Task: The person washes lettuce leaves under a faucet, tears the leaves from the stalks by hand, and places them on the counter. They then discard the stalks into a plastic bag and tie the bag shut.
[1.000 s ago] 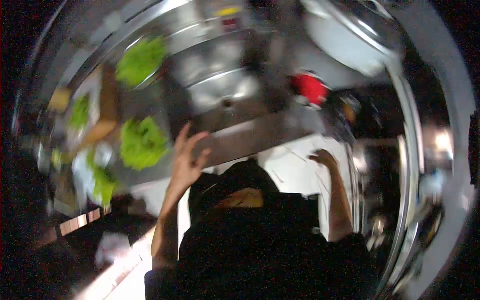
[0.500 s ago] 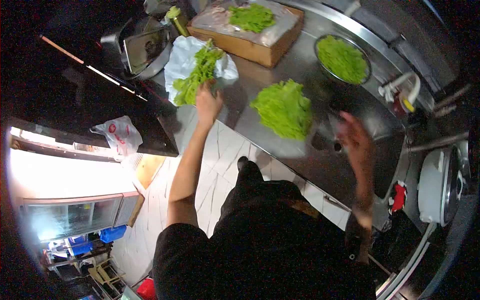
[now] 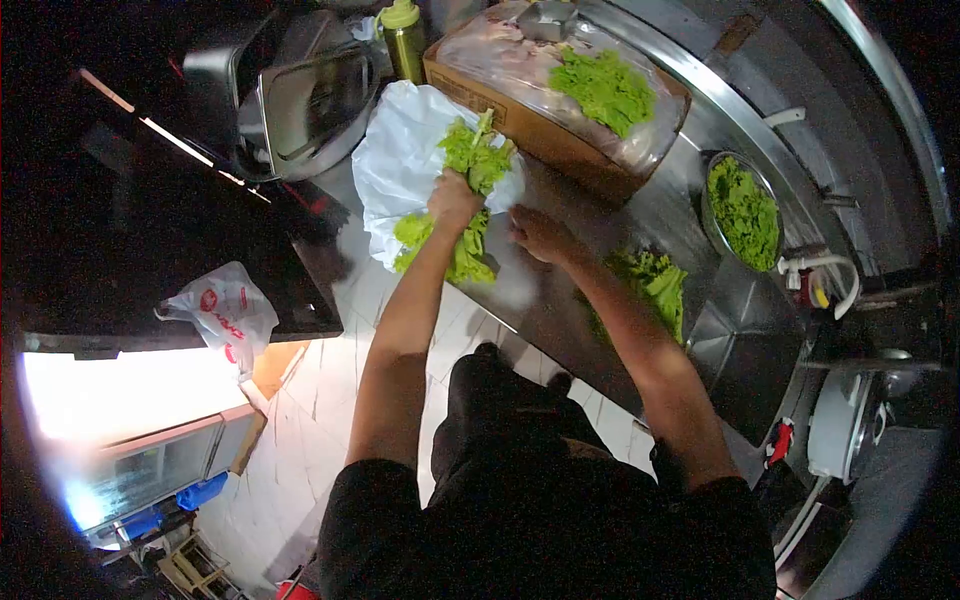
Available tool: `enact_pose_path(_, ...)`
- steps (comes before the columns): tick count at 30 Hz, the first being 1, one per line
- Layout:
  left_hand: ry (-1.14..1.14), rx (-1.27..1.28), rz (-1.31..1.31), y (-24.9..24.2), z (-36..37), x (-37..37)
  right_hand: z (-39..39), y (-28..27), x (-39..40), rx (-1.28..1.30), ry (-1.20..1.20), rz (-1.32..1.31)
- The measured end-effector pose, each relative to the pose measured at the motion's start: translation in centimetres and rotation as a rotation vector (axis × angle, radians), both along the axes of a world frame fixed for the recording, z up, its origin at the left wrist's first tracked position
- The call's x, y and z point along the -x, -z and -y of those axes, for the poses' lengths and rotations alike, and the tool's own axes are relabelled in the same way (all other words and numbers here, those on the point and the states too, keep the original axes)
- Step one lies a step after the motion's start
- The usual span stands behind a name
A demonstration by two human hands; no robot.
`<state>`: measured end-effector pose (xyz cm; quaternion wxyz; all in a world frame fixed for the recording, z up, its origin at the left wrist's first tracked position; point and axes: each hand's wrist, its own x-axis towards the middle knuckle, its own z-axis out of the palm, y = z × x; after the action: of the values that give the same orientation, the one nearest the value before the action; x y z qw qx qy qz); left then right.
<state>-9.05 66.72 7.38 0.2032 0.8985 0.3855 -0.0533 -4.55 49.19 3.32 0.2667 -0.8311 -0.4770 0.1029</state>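
My left hand (image 3: pixel 455 202) is closed around a bunch of green leaf lettuce (image 3: pixel 484 160) above a white plastic bag (image 3: pixel 405 130) spread on the counter. Leaves stick out on both sides of the fist, and some hang over the counter's front edge. To its right, my right hand (image 3: pixel 543 236) hovers beside the bag with its fingers curled inward. Whether anything small is inside those fingers is hidden. Partly behind my right forearm lies a second pile of lettuce (image 3: pixel 660 290) on the steel counter (image 3: pixel 545 305).
A cardboard box (image 3: pixel 560 140) lined with clear plastic stands at the back, with lettuce (image 3: pixel 608 88) on top. A metal bowl (image 3: pixel 712 220) of lettuce is at the right, near a white hose (image 3: pixel 850 285). Behind the bag are a green bottle (image 3: pixel 403 45) and metal pans (image 3: pixel 305 110).
My left hand has closed on the lettuce over the bag. My right hand has swung left from beyond the other lettuce pile to beside the bag. The view has shifted.
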Motion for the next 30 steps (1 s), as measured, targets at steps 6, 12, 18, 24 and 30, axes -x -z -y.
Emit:
enact_pose_path(6,0.038,0.172,0.249,0.9,-4.8,1.6,1.2,-3.2,-1.7,0.172,-0.12,-0.039)
enact_pose_path(12,0.033,0.334,0.553,-3.0,-2.2,3.6,-4.0,-10.3,0.0,-0.069,0.315,-0.73)
enact_pose_path(18,0.19,-0.04,0.382,-6.2,8.6,1.6,-2.0,-6.7,-4.9,-0.85,-0.621,-0.532)
enact_pose_path(24,0.306,0.057,0.532,-7.0,11.2,2.9,1.9,-8.5,-6.3,-0.416,0.179,-0.968)
enact_pose_path(30,0.075,-0.63,0.341,-1.1,3.2,9.4,4.5,-15.2,-4.8,-0.313,0.134,-1.308)
